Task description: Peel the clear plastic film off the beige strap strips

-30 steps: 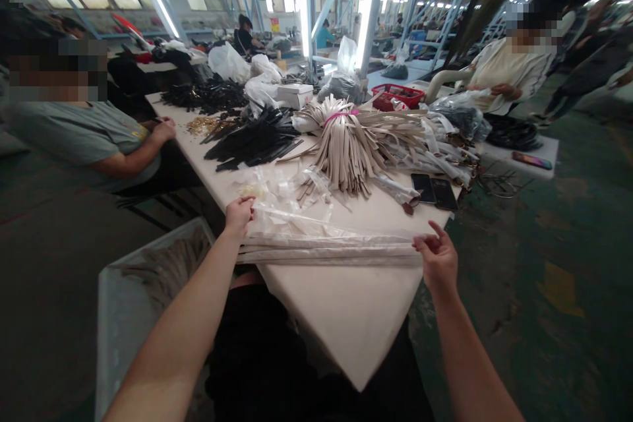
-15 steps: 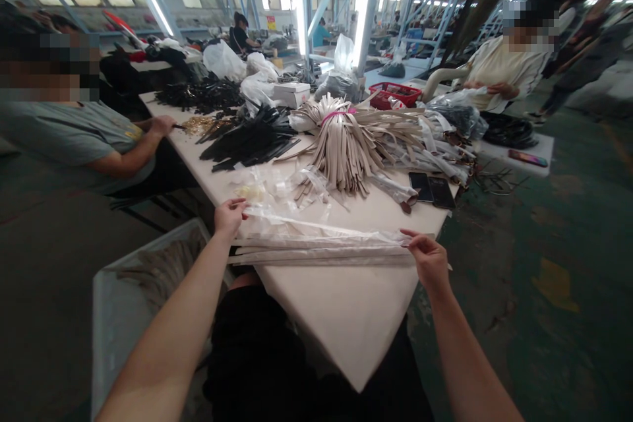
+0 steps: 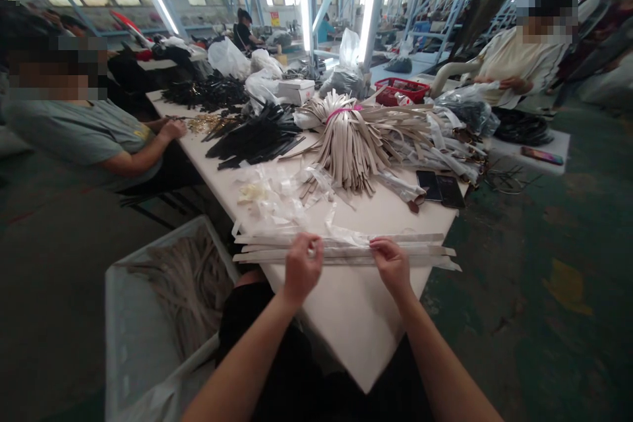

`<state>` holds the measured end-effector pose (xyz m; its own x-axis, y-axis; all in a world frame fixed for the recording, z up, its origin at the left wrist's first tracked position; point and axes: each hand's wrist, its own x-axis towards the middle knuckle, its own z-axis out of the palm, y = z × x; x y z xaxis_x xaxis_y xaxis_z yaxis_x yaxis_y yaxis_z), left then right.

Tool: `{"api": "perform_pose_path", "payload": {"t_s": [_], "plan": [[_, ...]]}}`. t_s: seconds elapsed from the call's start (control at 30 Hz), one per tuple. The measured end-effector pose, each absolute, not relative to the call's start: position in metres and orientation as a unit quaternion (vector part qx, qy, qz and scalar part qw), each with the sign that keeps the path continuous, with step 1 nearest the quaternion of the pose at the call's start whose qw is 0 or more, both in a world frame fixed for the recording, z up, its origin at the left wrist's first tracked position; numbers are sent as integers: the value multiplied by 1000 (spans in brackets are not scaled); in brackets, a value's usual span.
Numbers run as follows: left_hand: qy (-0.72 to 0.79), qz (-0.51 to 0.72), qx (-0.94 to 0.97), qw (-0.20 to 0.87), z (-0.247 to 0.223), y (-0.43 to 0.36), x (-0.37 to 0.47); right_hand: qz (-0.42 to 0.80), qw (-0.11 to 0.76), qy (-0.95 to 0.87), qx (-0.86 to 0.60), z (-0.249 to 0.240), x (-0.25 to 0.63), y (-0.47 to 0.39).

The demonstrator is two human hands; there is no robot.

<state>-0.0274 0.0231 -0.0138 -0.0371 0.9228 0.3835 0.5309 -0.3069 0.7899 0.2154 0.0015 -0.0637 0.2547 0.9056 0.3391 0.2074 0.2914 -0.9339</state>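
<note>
Several pale flat strips (image 3: 277, 254) lie side by side across the table in front of me, some with a whitish plastic look. Above their middle, my left hand (image 3: 302, 269) is closed, fingertips pinched together. My right hand (image 3: 394, 268) pinches a strip of clear plastic film (image 3: 346, 235) from the other side. The film runs crumpled between both hands, one end rising toward the loose plastic behind. My fingers partly hide where the left hand grips it.
Loose clear film (image 3: 277, 201) lies behind the strips. Further back are a beige strap bundle (image 3: 349, 145), black straps (image 3: 257, 138), a red basket (image 3: 401, 90) and dark phone-like slabs (image 3: 440, 189). A white bin (image 3: 116, 316) of straps stands left. Co-workers sit on both sides.
My hands have come together from the two ends of the strips to their middle. The film, stretched straight between them before, is now bunched.
</note>
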Motion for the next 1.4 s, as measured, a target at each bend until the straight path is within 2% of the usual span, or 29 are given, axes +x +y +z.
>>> {"api": "perform_pose_path", "payload": {"t_s": [0.07,0.13,0.2,0.27,0.47,0.63,0.7,0.83,0.93,1.1,1.23,1.33,1.4], "plan": [[506,413,644,398,-31,-6,14,297,598,-543,-509,-60,207,0],[489,398,533,564,-46,-17,44,304,594,-547,-505,-57,200,-2],[467,420,405,664,-57,-13,62,301,585,-555,-509,-55,195,-4],[442,457,320,703,-63,-3,71,284,572,-568,-519,-54,192,-6],[412,530,315,671,-63,22,67,245,520,-616,-539,-54,198,1],[423,539,365,631,-70,30,56,215,505,-559,-621,-51,226,71],[424,538,375,624,-74,31,55,183,456,-565,-663,-49,237,113],[434,529,393,614,-79,31,53,140,298,-574,-750,-52,247,181],[429,532,382,622,-78,31,53,124,255,-573,-769,-56,245,202],[407,557,328,645,-73,33,52,135,276,-571,-762,-56,246,195],[415,554,314,650,-71,33,52,182,310,-574,-736,-52,248,155],[417,553,321,646,-72,32,52,313,432,-535,-655,-50,242,103],[415,556,323,643,-74,31,52,420,477,-499,-589,-48,235,65]]}}
